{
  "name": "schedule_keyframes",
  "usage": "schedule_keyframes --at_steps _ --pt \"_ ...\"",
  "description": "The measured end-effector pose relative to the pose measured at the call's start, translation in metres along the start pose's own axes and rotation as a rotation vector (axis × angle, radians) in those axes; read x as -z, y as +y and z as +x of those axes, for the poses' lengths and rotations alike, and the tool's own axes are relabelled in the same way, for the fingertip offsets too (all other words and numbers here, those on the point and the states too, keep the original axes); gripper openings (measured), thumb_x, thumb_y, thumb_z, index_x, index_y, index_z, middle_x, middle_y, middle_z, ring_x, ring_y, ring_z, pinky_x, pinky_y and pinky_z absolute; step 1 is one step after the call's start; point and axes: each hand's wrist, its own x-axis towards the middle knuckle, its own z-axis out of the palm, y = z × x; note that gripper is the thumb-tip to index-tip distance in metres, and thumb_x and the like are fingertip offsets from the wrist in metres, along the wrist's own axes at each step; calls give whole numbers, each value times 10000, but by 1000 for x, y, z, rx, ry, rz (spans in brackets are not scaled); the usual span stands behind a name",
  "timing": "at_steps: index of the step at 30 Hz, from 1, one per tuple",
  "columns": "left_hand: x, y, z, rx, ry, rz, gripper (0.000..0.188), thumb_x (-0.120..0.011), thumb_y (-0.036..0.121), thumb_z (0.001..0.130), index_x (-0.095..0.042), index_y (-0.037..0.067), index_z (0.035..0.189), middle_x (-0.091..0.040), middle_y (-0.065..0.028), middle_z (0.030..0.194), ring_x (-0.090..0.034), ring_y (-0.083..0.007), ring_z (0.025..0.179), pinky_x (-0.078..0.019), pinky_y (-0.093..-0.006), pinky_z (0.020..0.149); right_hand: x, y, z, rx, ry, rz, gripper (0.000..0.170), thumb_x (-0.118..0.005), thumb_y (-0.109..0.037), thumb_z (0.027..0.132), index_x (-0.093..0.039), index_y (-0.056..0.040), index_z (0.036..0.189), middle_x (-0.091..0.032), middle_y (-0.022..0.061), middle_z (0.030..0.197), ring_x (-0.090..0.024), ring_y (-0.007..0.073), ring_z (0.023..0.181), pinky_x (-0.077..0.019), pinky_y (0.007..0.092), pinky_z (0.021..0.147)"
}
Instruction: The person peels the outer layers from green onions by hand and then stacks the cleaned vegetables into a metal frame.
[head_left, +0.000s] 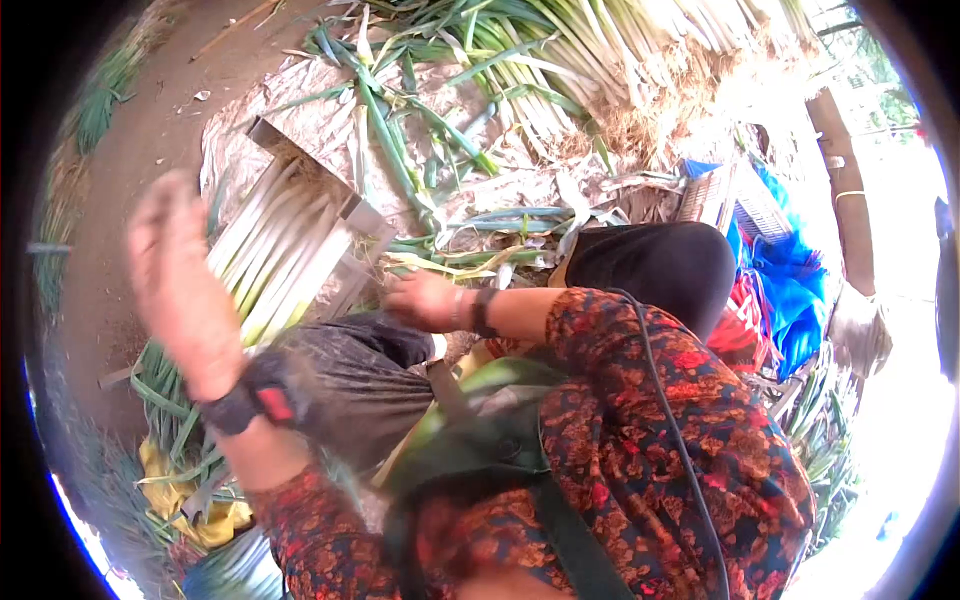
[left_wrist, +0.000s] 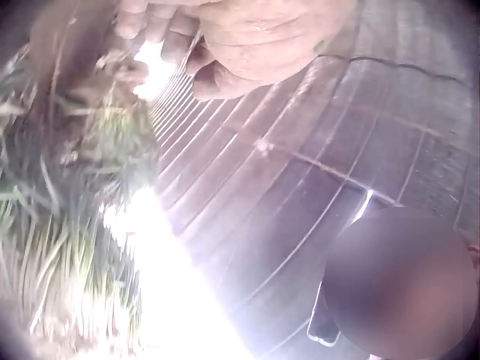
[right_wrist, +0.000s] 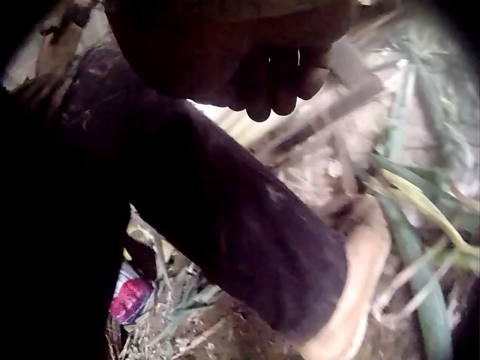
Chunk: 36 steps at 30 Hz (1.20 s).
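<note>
The left hand (head_left: 185, 290) is up high, with its arm bent and its fingers pointing up. It looks smeary in the head view. Its fingers look mostly straight and close together, a little bent in the left wrist view, and they pinch nothing that I can see. A big sheet with lots of ridges (left_wrist: 255, 180) is behind it there.

The right hand (head_left: 425, 300) is low, with its arm reaching across over the lap. Its fingers are curled in a row. I cannot tell if they pinch anything. It is by the near end of the metal tray (head_left: 365, 218), just past the gray pant leg (head_left: 350, 385).

The long onions (head_left: 285, 240) lie side by side in the tray, between the 2 hands. Their white parts are in the tray, and their green tops hang out toward the bottom left.

The tray has 2 tall metal ends with hard edges, 1 at the top left and 1 near the right hand. There is a wide gap between the 2 hands. Brown ground (head_left: 110, 330) is on the left side. On the right, the black knee (head_left: 660, 265) is close to the right arm. A big onion pile (head_left: 560, 80) is at the top, on a pale sheet (head_left: 240, 150). Blue cloth (head_left: 795, 310) is past the knee.
</note>
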Motion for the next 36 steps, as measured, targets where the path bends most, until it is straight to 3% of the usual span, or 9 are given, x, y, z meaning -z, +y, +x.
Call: schedule_keyframes --at_steps 2,5,8,10,14,16,22,28,36 --pt "-41 -46 -3 119 -223 -270 167 -621 124 906 -618 51 1056 -589 -50 1073 -554 -143 1017 -459 -306 896 -6 48 -35 -423 -327 -68 180 -548 -158 858 -645 -42 954 -648 142 840 -651 317 790 -529 429 673" --pt "-92 -100 -25 491 -319 -309 104 -625 131 909 -615 85 1003 -593 12 941 -533 -70 868 -426 -242 792 -16 177 -111 -722 -364 -371 120 -577 -110 778 -671 -61 834 -669 128 797 -660 324 740 -531 419 660" --pt "-110 -111 -20 518 -424 -288 97 -588 101 928 -607 62 1016 -582 17 929 -534 -62 855 -425 -227 779 41 272 -146 -1271 -18 -393 241 -510 -184 853 -704 -51 905 -688 195 943 -689 325 865 -552 440 744" --pt "-118 -109 -8 492 -410 -191 103 -578 97 935 -602 58 1027 -581 14 947 -535 -63 865 -430 -234 786 54 367 -185 -1262 340 -406 301 -560 -281 831 -679 -12 768 -648 223 766 -660 355 768 -496 432 658" --pt "-129 -111 -2 522 -429 -72 111 -546 115 953 -587 54 1036 -591 -29 1029 -543 -108 982 -431 -280 871 153 402 -161 -1367 239 -454 371 -565 -374 828 -704 -48 935 -670 221 928 -646 381 877 -513 437 797" --pt "-137 -110 -1 549 -488 11 114 -526 106 957 -586 48 1034 -593 -38 1046 -544 -118 997 -428 -293 887 159 425 -151 -1254 506 -436 315 -582 -297 787 -700 -72 973 -675 210 963 -657 338 934 -517 416 834" --pt "-160 -110 -1 614 -537 -7 136 -511 63 924 -590 20 1026 -598 -67 1046 -547 -143 992 -430 -301 894 174 418 -85 -1657 104 -514 644 -651 -303 749 -447 -66 1312 -449 122 1378 -374 299 1308 -356 429 1050" --pt "-166 -106 -3 593 -552 -12 124 -554 39 897 -598 -1 1006 -597 -79 1024 -553 -150 926 -446 -292 860 164 427 -83 -1581 130 -469 621 -658 -274 737 -459 -5 1260 -455 208 1311 -541 365 1156 -468 402 977" --pt "-154 -103 -4 562 -585 -56 74 -567 -3 902 -591 -4 972 -581 -66 998 -558 -120 883 -468 -268 811 164 445 -87 -1668 37 -369 749 -684 -367 721 -445 1 1329 -439 208 1381 -473 316 1255 -416 360 1034"
